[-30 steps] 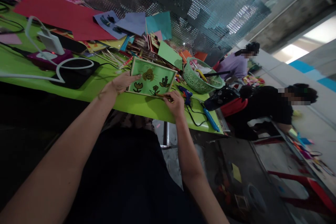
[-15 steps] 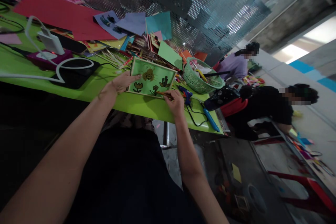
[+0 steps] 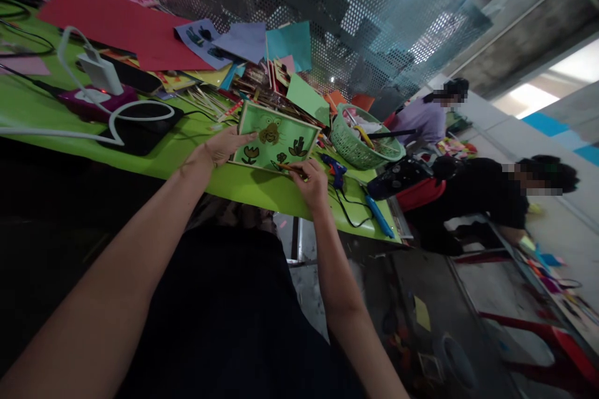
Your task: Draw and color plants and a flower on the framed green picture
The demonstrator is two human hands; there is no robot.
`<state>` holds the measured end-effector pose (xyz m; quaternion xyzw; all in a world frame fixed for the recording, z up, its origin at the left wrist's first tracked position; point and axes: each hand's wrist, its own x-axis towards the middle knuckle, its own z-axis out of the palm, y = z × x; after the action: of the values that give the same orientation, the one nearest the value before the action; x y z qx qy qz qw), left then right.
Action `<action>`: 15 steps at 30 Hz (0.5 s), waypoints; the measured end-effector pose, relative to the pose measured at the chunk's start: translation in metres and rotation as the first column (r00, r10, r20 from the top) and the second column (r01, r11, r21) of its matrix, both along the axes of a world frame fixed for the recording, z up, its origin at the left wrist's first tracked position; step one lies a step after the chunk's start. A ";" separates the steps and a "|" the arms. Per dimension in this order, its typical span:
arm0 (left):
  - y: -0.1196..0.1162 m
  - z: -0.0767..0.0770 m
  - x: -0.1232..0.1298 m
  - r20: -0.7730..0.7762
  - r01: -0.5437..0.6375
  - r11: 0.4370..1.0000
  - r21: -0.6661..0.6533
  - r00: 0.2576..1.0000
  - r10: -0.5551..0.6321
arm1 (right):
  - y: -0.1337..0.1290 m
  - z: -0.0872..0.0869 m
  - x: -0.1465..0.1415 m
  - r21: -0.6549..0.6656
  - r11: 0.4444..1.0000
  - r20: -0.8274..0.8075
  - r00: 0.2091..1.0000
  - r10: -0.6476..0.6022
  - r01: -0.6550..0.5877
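Note:
A shallow framed picture (image 3: 266,153) with a light green ground and a pale frame is tilted up on the table's near side. It bears a brown animal shape and several dark-outlined flowers. My left hand (image 3: 225,144) grips its left edge, thumb over the front. Pinched in my right hand (image 3: 311,177) is a thin brown pencil-like stick (image 3: 291,168), its tip at the small flower near the lower edge. Whether that tip touches the surface I cannot tell.
Right of the picture are a blue glue gun (image 3: 334,168), a green basket (image 3: 358,140) and a blue tool (image 3: 380,217). Coloured paper (image 3: 112,19) and thin sticks lie behind. A charger (image 3: 100,72) with cables stands left. Two people (image 3: 482,193) sit at right.
The whole view has shifted slightly, so the scene appears a little further right. The stick's tip has moved slightly on the picture's lower part; both hands keep their holds.

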<state>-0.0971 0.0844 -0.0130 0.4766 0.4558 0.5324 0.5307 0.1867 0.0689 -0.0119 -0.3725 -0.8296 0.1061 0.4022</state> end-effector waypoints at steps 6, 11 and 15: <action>-0.001 0.003 0.001 0.001 0.053 0.998 -0.029 0.999 -0.053 | 0.005 0.003 0.000 0.000 1.000 -0.001 1.000 -0.007 0.007; 0.000 0.001 0.002 0.005 0.055 0.998 -0.022 0.998 -0.055 | 0.010 0.010 0.001 -0.007 1.000 0.012 1.000 0.018 -0.018; 0.001 0.001 0.003 0.046 0.039 0.999 -0.003 0.998 -0.039 | 0.014 0.013 0.001 -0.006 0.999 -0.018 0.999 0.047 -0.047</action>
<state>-0.0941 0.0856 -0.0124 0.4722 0.4352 0.5317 0.5522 0.1880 0.0831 0.0011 -0.3529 -0.8342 0.1216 0.4060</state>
